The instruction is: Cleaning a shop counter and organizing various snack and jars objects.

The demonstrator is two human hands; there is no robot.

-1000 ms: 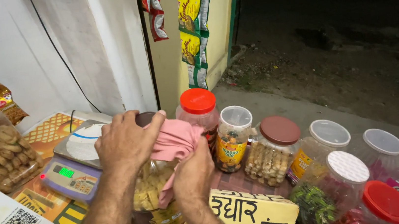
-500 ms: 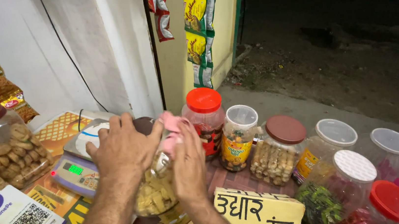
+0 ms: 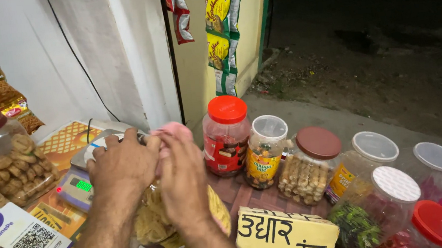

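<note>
A clear jar of yellow snacks (image 3: 152, 224) stands on the counter right in front of me. My left hand (image 3: 124, 164) is clamped over the jar's top, and its lid is hidden under the palm. My right hand (image 3: 183, 180) lies against the jar's right shoulder and presses a pink cloth (image 3: 173, 130) to the top. The cloth is bunched between the two hands, with only its upper fold showing.
A weighing scale (image 3: 76, 185) with a green display sits left of the jar. A big biscuit jar (image 3: 0, 161) and a code card (image 3: 14, 244) are further left. A row of lidded jars (image 3: 226, 134) runs to the right. A yellow hand-lettered sign (image 3: 285, 237) stands in front.
The pink cloth hung down the jar's right side a second ago; now it is bunched on top. Both hands have closed together over the lid.
</note>
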